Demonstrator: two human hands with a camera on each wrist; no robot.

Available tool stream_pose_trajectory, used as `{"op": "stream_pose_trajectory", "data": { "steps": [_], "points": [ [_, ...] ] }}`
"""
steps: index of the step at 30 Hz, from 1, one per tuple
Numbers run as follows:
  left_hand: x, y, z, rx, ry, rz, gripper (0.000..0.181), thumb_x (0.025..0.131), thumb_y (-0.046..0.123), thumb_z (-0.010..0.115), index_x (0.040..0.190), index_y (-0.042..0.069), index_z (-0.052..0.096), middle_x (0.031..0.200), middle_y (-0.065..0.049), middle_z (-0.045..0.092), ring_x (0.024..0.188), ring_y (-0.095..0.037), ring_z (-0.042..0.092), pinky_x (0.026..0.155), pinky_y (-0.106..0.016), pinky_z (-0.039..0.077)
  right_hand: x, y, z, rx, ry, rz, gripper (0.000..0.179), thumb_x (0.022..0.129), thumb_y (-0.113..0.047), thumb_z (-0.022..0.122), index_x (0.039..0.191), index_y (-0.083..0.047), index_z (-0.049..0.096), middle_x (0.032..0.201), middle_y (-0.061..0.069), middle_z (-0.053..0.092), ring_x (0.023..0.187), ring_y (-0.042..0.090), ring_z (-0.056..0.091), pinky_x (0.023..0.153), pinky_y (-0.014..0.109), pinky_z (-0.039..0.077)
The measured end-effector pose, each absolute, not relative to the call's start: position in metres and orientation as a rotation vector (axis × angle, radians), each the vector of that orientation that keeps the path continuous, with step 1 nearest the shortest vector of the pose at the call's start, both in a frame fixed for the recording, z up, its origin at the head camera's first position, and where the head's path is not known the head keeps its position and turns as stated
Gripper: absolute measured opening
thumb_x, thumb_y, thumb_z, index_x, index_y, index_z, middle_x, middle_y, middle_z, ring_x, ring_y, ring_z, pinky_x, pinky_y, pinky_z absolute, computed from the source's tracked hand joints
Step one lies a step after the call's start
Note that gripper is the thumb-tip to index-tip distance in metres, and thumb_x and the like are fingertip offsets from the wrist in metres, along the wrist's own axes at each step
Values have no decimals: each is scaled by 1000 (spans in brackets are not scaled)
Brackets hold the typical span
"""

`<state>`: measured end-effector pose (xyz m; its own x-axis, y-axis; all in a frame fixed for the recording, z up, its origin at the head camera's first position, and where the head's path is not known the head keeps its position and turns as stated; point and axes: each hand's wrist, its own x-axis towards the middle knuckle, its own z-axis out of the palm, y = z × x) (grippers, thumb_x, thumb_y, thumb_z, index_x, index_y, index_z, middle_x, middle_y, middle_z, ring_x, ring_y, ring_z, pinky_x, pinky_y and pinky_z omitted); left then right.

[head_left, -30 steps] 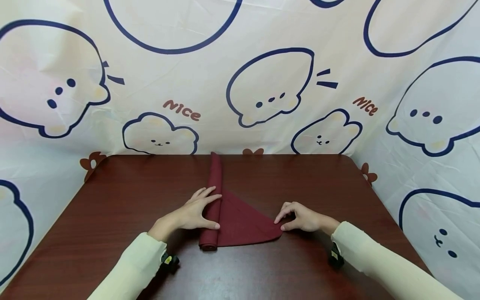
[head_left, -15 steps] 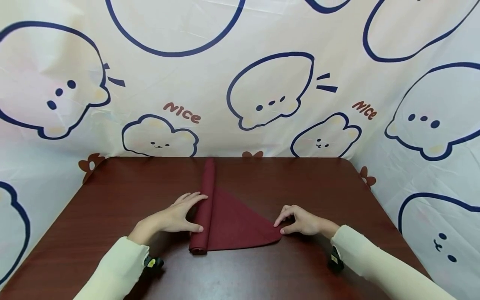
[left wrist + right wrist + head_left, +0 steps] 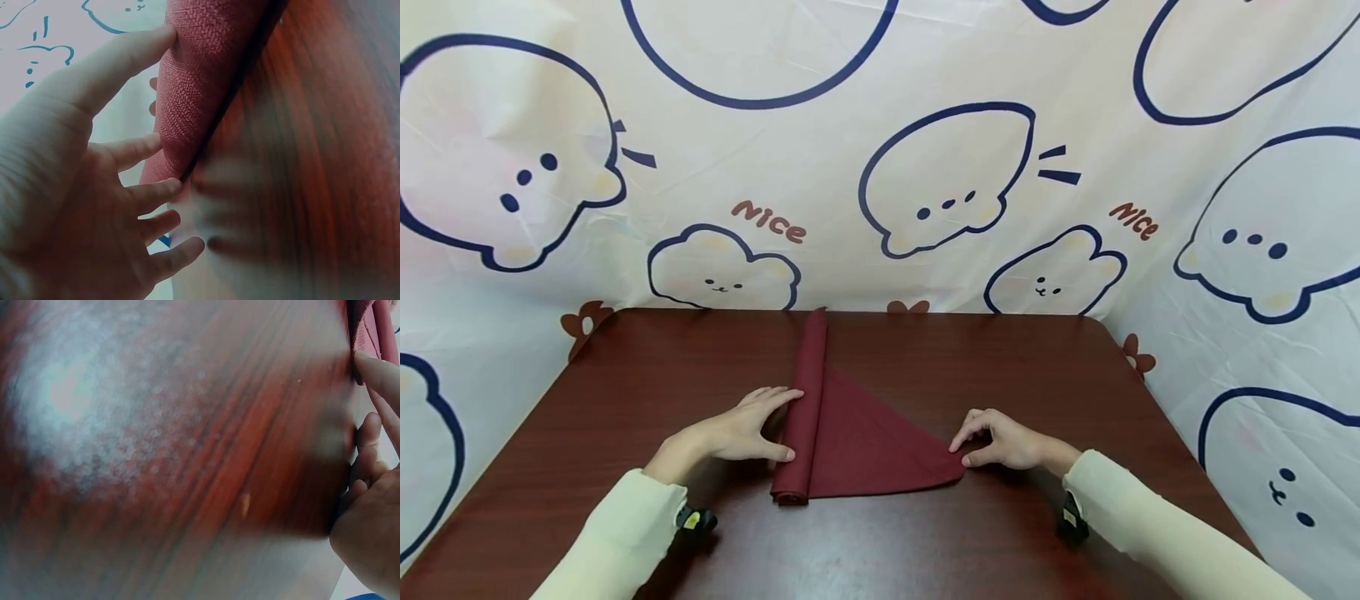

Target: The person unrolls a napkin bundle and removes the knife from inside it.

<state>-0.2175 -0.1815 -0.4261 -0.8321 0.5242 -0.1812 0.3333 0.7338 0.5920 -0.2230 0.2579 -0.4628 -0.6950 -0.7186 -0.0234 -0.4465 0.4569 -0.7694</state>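
Note:
A dark red cloth (image 3: 872,450) lies on the table, its left part wound into a long roll (image 3: 802,417) and its right part flat, tapering to a corner at the right. My left hand (image 3: 737,433) rests against the roll's left side, thumb and fingers extended. In the left wrist view, the thumb and fingertips touch the woven roll (image 3: 194,75). My right hand (image 3: 1007,440) pinches the flat corner between thumb and forefinger, the other fingers bent. Only a small piece of cloth (image 3: 369,334) shows beside the thumb in the right wrist view.
The brown wood-grain table (image 3: 985,533) extends around the cloth on all sides. A white backdrop (image 3: 820,167) with blue cartoon outlines stands behind it and along both sides. Each wrist wears a dark camera strap, such as the left wrist's camera (image 3: 696,518).
The roll has shifted left and more flat cloth shows between it and the right hand. My left hand has moved left, off the roll's top to its left side. The right hand stays put.

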Motion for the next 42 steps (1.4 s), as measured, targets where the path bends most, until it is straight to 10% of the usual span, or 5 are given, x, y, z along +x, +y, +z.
{"op": "stream_pose_trajectory", "data": {
  "steps": [42],
  "points": [
    [-218,-175,-426,719,2721,909,64,89,34,67,142,5,44,145,-20,46,137,-42,39,109,-61,33,-221,259,-461,-975,2358,-1102,21,83,-19,75,102,-12,75,94,9,63,90,15,53,83,25,43]
  ]
}}
